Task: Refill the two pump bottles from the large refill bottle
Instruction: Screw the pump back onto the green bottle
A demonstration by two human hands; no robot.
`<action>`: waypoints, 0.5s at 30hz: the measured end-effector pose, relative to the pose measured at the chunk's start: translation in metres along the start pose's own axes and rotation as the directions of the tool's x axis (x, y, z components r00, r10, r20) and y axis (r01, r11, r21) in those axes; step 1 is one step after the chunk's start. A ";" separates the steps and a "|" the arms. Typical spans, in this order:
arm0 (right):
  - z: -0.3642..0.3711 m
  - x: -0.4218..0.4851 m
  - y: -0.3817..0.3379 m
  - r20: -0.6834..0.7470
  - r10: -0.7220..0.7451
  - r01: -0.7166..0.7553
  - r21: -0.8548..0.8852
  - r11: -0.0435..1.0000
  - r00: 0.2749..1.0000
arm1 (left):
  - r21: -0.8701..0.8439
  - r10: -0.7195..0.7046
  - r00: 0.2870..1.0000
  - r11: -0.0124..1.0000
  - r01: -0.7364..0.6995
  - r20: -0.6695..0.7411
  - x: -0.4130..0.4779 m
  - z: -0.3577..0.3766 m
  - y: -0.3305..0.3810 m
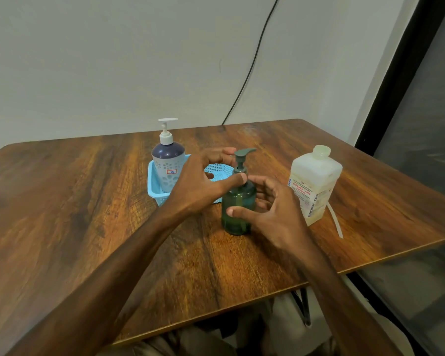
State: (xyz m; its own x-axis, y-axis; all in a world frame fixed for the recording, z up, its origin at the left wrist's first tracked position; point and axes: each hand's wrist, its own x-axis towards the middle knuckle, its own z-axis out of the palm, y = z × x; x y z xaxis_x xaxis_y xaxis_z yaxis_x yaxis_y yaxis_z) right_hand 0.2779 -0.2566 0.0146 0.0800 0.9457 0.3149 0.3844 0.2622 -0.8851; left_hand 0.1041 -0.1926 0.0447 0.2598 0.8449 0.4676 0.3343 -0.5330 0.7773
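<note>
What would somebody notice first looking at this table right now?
Most likely the green pump bottle standing mid-table, with the left hand at its pump collar and the right hand around its body. To its right stands the large white refill bottle, its cap off. Behind the hands, a grey pump bottle sits in a light blue basket.

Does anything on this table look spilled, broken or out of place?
No spill or damage shows. Two small oddities: the large refill bottle stands uncapped, and a loose pale tube lies on the table beside it. The green pump bottle stands outside the blue basket holding the other pump bottle.
</note>
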 end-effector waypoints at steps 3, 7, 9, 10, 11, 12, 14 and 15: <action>0.000 0.000 -0.001 -0.003 -0.004 0.004 -0.005 1.000 1.000 | -0.053 0.023 0.998 0.998 -0.020 0.061 -0.001 0.002 0.010; 0.000 0.000 0.000 0.004 0.006 -0.006 0.003 1.000 1.000 | -0.050 0.008 0.997 0.999 -0.004 0.079 -0.002 0.003 0.012; 0.000 0.001 0.001 0.009 0.004 -0.004 -0.008 1.000 1.000 | 0.041 -0.015 0.999 0.999 0.014 0.036 -0.005 0.004 0.007; 0.000 0.001 0.001 0.010 -0.001 0.001 -0.013 1.000 1.000 | 0.083 -0.017 1.000 0.996 0.016 0.010 -0.006 0.005 0.004; 0.000 0.001 0.001 0.009 -0.006 0.006 -0.018 1.000 1.000 | 0.103 -0.009 1.000 0.995 0.011 -0.016 -0.007 0.005 0.002; 0.001 0.001 0.001 0.008 -0.011 0.011 -0.018 1.000 1.000 | 0.101 0.000 0.999 0.995 0.004 -0.037 -0.006 0.005 0.000; 0.000 0.001 0.001 0.004 -0.010 0.010 -0.013 1.000 1.000 | 0.069 -0.003 0.999 0.998 0.006 -0.051 -0.005 0.002 -0.002; 0.000 0.001 0.002 0.003 -0.011 0.011 -0.009 1.000 1.000 | 0.053 -0.006 0.999 0.999 0.008 -0.039 -0.004 0.000 -0.003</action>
State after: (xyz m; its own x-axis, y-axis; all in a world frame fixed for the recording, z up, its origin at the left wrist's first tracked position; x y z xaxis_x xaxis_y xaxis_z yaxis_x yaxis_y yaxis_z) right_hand 0.2784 -0.2554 0.0131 0.0727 0.9435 0.3232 0.3933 0.2707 -0.8787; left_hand 0.1022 -0.1941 0.0410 0.2220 0.8491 0.4792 0.3838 -0.5279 0.7576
